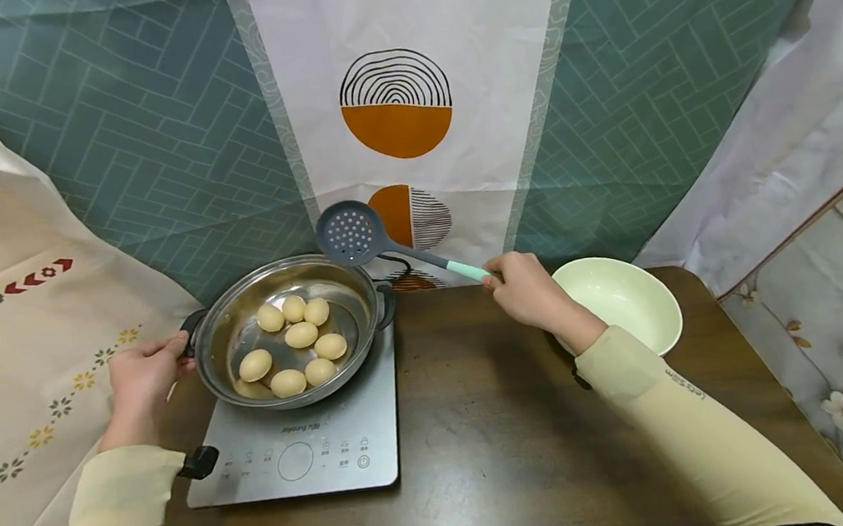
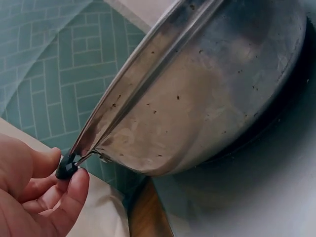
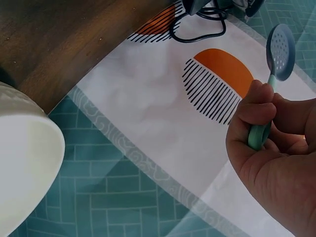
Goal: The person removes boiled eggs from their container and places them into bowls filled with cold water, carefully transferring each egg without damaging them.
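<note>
My left hand pinches the black side handle of a steel pan. Several pale, egg-shaped pieces, which look like eggs, lie in the pan with a little liquid around them. In my right hand is a skimmer with a grey perforated head and a mint-green handle. Its head is raised past the pan's far right rim, with no egg on it. From the right wrist view, the fingers curl round the skimmer's handle end.
Beneath the pan is a silver induction cooker with a control panel at its front. A pale green bowl stands on the brown wooden table at the right, partly behind the right forearm. A black cord runs behind the pan, near a patterned cloth.
</note>
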Tool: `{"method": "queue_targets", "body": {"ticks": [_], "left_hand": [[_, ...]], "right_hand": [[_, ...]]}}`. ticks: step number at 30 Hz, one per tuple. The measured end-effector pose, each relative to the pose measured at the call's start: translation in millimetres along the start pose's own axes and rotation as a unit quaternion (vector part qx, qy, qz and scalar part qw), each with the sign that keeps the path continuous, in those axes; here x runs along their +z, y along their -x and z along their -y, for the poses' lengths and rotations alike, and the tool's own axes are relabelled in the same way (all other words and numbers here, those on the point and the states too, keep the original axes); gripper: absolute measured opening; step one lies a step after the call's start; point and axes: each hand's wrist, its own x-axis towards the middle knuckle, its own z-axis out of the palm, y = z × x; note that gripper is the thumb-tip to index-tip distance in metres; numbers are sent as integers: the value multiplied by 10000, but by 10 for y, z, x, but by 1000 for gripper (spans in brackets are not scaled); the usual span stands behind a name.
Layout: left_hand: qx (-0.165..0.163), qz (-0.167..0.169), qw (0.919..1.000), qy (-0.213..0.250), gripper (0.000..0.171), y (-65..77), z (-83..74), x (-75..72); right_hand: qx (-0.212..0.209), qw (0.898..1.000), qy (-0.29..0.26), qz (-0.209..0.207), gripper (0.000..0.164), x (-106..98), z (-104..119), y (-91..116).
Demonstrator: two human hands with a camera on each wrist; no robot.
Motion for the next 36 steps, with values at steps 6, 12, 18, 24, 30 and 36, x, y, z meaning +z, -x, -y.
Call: {"method": "queue_targets", "body": {"ticks": [6,12,18,24,30,36], "left_hand": [[-187,-205,9996,75,8,17,23,-40],[-480,-343,9983,-11,15,41,21,-68],[-485,-302,9973,459,14,14,29,-59],[-762,29,9925,957,12,31,46,-104],[-979,344,9875,1187,11,67,19,-132],[-859,444,9904,986,9,56,-8,-102]], "right_hand": [[-59,9999,-27,134,17,32,25,-35],[-66,9997,1,215,16,41,22,-56],[-128,9997,120,174,16,22,32,-71],[-318,9986,393,179,22,31,101,-80],[-523,9943,928,-58,22,33,197,-100],[-697,9900,1219,-112,19,35,299,-85]]}}
